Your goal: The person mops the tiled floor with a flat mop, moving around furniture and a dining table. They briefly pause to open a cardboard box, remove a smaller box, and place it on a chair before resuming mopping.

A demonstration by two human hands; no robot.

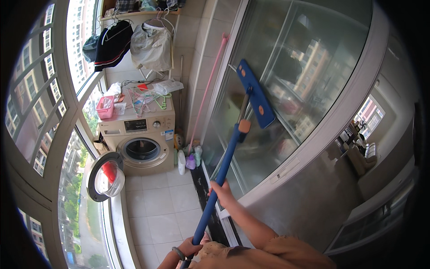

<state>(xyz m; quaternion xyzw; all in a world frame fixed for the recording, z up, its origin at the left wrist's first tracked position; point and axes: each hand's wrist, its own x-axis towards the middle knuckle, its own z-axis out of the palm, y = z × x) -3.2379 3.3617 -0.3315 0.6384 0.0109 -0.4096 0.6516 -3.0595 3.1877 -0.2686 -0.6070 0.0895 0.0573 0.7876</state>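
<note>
A flat mop's blue handle (223, 161) runs diagonally up from my body. Low on the handle, my left hand (188, 247) is wrapped around it, with a dark band on the wrist. My right hand (221, 192) grips the same handle higher up. At the far end, the blue rectangular mop head (256, 94) lies tilted against the glass sliding door (292, 64); its pad side faces the pane and is hidden. An orange-and-blue joint (244, 127) links the handle to a thin metal pole.
A front-load washing machine (141, 134) stands at the far end, its round door (106, 176) swung wide. Hangers (147, 97) and a pink basket (105, 107) sit on top. Bottles (189, 161) and a pink pole (208, 94) stand beside it. Clothes (151, 47) hang above.
</note>
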